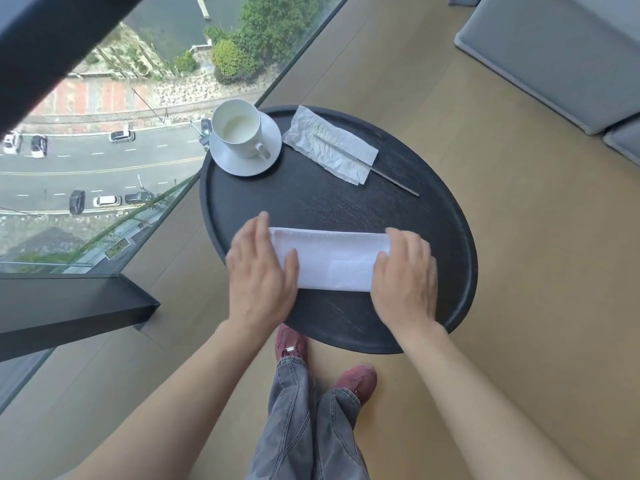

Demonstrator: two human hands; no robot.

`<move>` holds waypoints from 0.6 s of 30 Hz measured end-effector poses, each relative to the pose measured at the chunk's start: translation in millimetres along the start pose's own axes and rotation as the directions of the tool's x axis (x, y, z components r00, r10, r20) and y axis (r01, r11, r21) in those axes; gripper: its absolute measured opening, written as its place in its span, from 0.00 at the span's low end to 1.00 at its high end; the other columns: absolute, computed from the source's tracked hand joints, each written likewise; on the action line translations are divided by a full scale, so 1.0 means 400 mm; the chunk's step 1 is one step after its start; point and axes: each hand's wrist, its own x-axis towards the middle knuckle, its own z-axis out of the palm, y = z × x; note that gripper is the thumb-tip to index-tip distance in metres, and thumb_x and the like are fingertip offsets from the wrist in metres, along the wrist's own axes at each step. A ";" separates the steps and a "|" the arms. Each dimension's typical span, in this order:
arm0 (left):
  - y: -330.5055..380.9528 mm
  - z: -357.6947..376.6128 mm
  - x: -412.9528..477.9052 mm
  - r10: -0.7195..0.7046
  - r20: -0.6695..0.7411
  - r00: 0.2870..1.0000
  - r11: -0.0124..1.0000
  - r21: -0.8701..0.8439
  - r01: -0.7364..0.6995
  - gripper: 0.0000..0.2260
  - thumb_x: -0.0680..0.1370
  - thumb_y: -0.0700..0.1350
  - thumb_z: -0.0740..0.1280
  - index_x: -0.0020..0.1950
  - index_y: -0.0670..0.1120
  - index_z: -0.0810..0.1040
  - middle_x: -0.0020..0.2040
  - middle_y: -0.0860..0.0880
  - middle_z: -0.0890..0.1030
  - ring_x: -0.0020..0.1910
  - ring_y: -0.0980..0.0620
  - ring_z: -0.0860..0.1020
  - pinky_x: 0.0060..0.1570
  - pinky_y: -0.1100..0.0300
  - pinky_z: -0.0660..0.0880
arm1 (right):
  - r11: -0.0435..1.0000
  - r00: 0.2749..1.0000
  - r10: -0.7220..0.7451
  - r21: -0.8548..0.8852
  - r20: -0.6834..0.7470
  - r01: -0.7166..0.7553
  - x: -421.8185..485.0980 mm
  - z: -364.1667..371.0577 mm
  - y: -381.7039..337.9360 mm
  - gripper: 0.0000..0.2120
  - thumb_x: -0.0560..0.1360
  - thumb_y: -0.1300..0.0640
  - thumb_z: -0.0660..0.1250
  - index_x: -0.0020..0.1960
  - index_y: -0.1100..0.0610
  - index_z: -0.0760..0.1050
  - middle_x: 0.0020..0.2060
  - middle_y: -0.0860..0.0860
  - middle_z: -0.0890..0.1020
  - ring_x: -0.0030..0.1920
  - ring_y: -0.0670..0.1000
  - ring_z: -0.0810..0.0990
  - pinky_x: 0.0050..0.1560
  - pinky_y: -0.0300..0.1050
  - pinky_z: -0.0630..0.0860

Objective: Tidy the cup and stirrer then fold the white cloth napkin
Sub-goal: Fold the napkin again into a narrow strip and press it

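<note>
We see a round black table (332, 202) that fills the middle of the frame, and all the task's things lie on it. In the lower middle the white cloth napkin (332, 259) lies as a long flat band, so we judge that it is already folded at least once. Our left hand (259, 271) rests flat on its left end and our right hand (405, 275) on its right end; the fingers are spread and press down, they do not pinch anything. In the upper left of the table the cup (237, 128) stands upright on its saucer (246, 147). To the right of it a crumpled paper napkin (330, 143) lies with the metal stirrer (381, 171) on top, apart from the cup. We think the tidying part is done. What is left is probably the last fold of the cloth.
</note>
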 end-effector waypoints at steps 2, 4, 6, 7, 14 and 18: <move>0.034 0.030 -0.033 0.200 0.104 0.974 0.975 0.072 -0.208 0.31 0.83 0.51 0.59 0.82 0.39 0.58 0.82 0.39 0.61 0.82 0.41 0.57 0.79 0.46 0.55 | 0.988 0.985 -0.151 0.040 0.080 0.148 -0.020 0.028 -0.029 0.24 0.80 0.59 0.56 0.76 0.60 0.66 0.74 0.57 0.72 0.75 0.60 0.67 0.67 0.56 0.68; 0.050 0.075 -0.042 0.289 0.226 0.930 0.941 0.110 -0.319 0.30 0.85 0.53 0.55 0.84 0.41 0.55 0.85 0.43 0.55 0.84 0.44 0.51 0.81 0.46 0.53 | 0.972 0.958 -0.233 0.069 0.167 0.224 -0.028 0.064 -0.052 0.26 0.82 0.58 0.54 0.79 0.60 0.61 0.79 0.56 0.64 0.80 0.57 0.58 0.74 0.55 0.62; 0.043 0.110 -0.029 0.291 0.304 0.907 0.927 0.146 -0.346 0.29 0.85 0.53 0.52 0.84 0.42 0.55 0.85 0.44 0.54 0.84 0.46 0.50 0.81 0.44 0.53 | 0.970 0.940 -0.244 0.060 0.238 0.237 -0.028 0.095 -0.055 0.28 0.82 0.56 0.53 0.81 0.60 0.58 0.81 0.56 0.60 0.81 0.56 0.55 0.76 0.56 0.61; 0.034 0.122 -0.023 0.291 0.330 0.898 0.920 0.163 -0.358 0.29 0.85 0.54 0.51 0.84 0.42 0.56 0.85 0.44 0.54 0.84 0.46 0.50 0.81 0.44 0.53 | 0.973 0.935 -0.228 0.027 0.270 0.229 -0.028 0.107 -0.051 0.28 0.82 0.54 0.52 0.81 0.60 0.56 0.81 0.56 0.58 0.82 0.55 0.53 0.77 0.56 0.60; -0.058 0.112 0.011 0.359 0.412 0.838 0.835 0.258 -0.485 0.33 0.85 0.60 0.50 0.84 0.42 0.52 0.85 0.44 0.52 0.84 0.48 0.48 0.82 0.46 0.49 | 0.956 0.938 -0.157 -0.189 0.308 0.223 -0.031 0.109 0.018 0.35 0.82 0.41 0.50 0.83 0.58 0.48 0.83 0.53 0.50 0.82 0.52 0.48 0.79 0.58 0.50; -0.095 0.081 0.021 0.345 0.450 0.824 0.809 0.302 -0.504 0.34 0.85 0.62 0.48 0.85 0.42 0.48 0.85 0.45 0.49 0.84 0.47 0.45 0.82 0.47 0.46 | 0.967 0.943 -0.082 -0.205 0.322 0.154 -0.032 0.084 0.047 0.37 0.82 0.39 0.48 0.83 0.59 0.45 0.83 0.54 0.46 0.82 0.53 0.45 0.79 0.57 0.51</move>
